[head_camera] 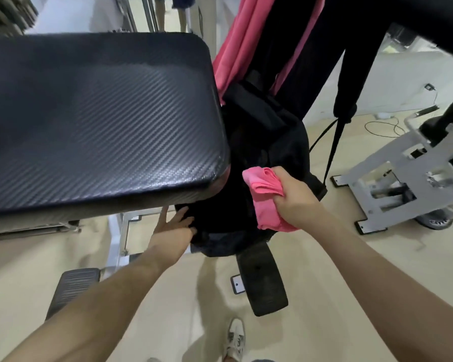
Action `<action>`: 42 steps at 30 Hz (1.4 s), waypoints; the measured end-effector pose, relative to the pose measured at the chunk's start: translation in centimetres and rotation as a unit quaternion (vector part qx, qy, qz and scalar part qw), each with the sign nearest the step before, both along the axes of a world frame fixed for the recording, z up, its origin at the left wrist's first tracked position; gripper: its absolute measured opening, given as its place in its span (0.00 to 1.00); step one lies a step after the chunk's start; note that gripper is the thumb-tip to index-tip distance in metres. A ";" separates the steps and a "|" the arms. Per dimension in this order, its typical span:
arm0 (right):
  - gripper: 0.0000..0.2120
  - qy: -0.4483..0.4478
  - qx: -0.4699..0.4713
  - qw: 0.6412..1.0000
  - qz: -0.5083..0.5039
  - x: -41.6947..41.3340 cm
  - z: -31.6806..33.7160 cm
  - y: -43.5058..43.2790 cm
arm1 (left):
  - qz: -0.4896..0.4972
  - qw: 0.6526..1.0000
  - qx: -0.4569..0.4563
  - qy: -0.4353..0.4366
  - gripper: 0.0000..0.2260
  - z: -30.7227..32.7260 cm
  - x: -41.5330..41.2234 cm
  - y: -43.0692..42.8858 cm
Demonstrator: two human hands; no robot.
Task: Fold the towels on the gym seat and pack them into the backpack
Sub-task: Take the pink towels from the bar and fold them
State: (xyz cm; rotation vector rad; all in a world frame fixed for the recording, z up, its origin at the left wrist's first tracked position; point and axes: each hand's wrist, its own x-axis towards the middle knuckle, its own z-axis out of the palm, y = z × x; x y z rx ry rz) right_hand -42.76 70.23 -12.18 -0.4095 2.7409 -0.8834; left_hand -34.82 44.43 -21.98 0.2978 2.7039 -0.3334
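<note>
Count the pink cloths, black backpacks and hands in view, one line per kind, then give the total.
Pink cloths: 2, folded towel and hanging cloth
Black backpack: 1
Hands: 2, left hand and right hand
Total: 5

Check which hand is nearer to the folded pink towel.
Right. The right hand grips the folded pink towel over the backpack. The left hand is apart from it, to the lower left, touching the backpack's rim just below the gym seat.

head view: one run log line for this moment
right hand: grips folded pink towel above backpack | left hand: touches backpack edge | stage: packing, towel not yet inside
</note>
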 end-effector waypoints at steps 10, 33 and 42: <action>0.13 0.048 0.168 0.981 0.088 1.4 -0.3 1.8 | -0.170 0.899 0.397 0.072 0.10 8.6 6.9 10.8; 0.10 0.208 0.227 0.951 0.030 13.3 -1.0 -5.1 | -0.123 0.878 0.442 -0.136 0.16 18.2 18.5 5.9; 0.25 -0.039 0.278 0.957 0.077 15.4 -5.1 -7.9 | -0.152 0.887 0.415 -0.137 0.16 17.4 18.3 4.5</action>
